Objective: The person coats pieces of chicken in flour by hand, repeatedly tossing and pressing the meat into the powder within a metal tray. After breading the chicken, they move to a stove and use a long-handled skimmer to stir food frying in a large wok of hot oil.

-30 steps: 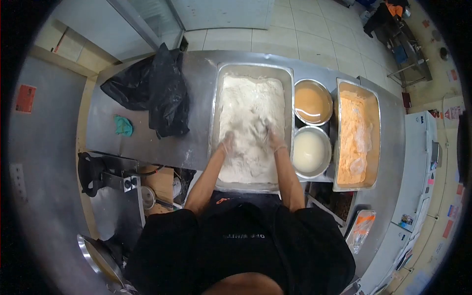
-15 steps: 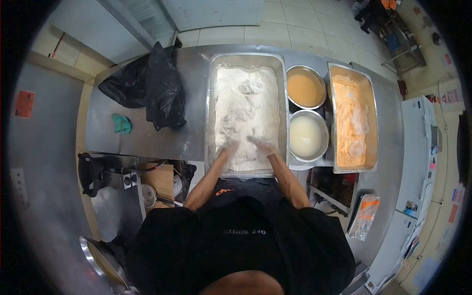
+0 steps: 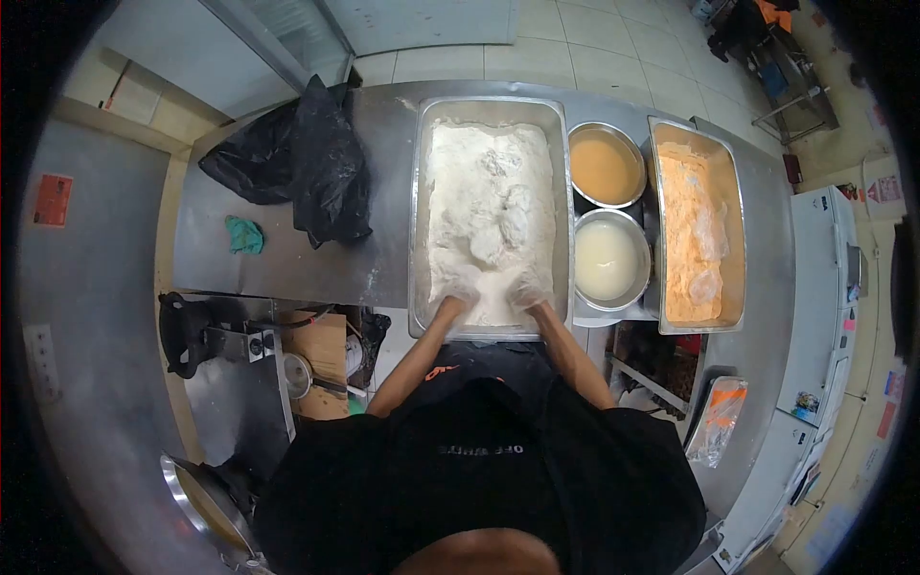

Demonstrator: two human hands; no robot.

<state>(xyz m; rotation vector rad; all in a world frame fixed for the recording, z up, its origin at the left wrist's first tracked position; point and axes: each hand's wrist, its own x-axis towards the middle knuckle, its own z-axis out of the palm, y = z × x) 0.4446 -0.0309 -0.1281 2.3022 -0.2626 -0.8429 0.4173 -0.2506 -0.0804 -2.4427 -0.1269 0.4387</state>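
Now the left hand and the right hand both sit at the near end of the powder, their fingers mostly lost in it. Half a second ago the right fingers showed above the surface; they have since sunk in. How far open either grip is, or whether it closes on anything underneath, I cannot tell; only white powder can be seen touching the hands, and it fills the space between them.

Just beyond, coated lumps stand proud of the surface around the middle of the tray. They stand out more than half a second ago, which suggests the handling is turning them up; I judge the work unfinished, since they lie loose in the powder.

Farther out, the tray rests on the steel desk. Just beside it on the right come orange liquid and pale liquid, each in a round bowl, then a second tray of orange crumb with clear plastic on it. Off left lie a black bag and a green cloth.
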